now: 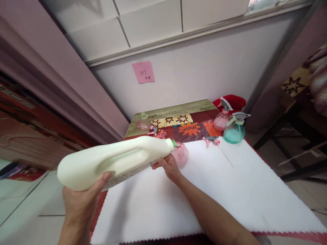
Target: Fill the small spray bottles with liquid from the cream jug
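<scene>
A large pale-green jug [76, 166] with a moulded handle is tipped on its side, its mouth pointing right. My left hand [80, 200] grips it near the base from below. Under the neck, my right hand [170, 168] curls its fingers against the jug. The green spout [174, 143] is at the mouth of a round pink bottle [182, 156], which stands uncapped on the white cloth; whether liquid is flowing I cannot tell. Behind the bottle's right side lies a loose pink-and-grey spray head [212, 140] with its thin tube.
A pink spray bottle [221, 121] and a teal one [234, 133] stand at the table's right edge. Farther left lie a clear pink bottle [143, 125], a green cap [144, 115] and another spray head [154, 130]. A white fuzzy cloth [230, 197] covers the near tabletop.
</scene>
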